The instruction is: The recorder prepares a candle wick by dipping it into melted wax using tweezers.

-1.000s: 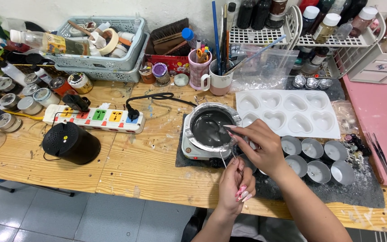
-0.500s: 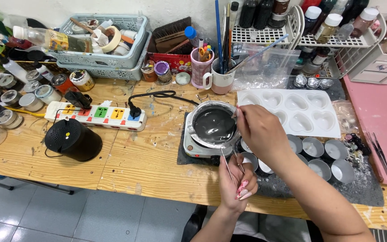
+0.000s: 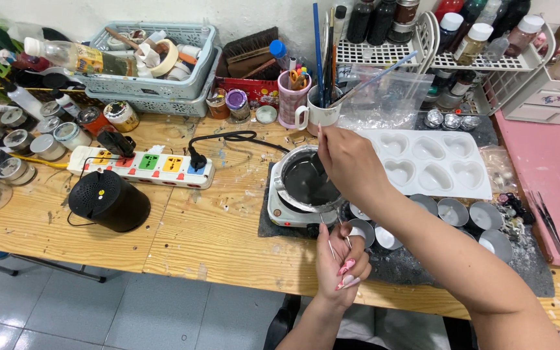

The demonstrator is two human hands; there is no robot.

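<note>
From the head view, the right hand point(image 3: 348, 162) reached across the centre of the frame and hung over the far rim of a foil-lined pot point(image 3: 303, 181) that sat on a small white hot plate point(image 3: 293, 210). Its fingers were drawn together, with a fingertip raised near the upper edge of the pot, but whether they pinched anything could not be told. The pot held a dark grey liquid and stood just left of the white heart-shaped mould tray point(image 3: 432, 162), which lay in the right centre of the frame.

The left hand point(image 3: 339, 259) sat lower, at the bottom centre, near the edge of the wooden table point(image 3: 215, 240). Its fingers were closed around thin metal tweezers point(image 3: 332, 249), which pointed upward toward the hot plate. Just beside that hand, to its right, stood a cluster of small round metal cups point(image 3: 452, 212) on a dark mat point(image 3: 526, 272) dusted with pale flecks.

In the left half of the frame, a white power strip with coloured sockets point(image 3: 140, 163) lay on the table with a black plug in it, and a black round speaker point(image 3: 108, 201) stood in front of it. Small lidded tins point(image 3: 17, 139) crowded the far left. Along the top, a grey basket point(image 3: 150, 58) held tape and bottles, a pink cup point(image 3: 291, 97) and a white mug point(image 3: 322, 110) held brushes, and a white wire rack point(image 3: 435, 52) carried dark bottles.
</note>
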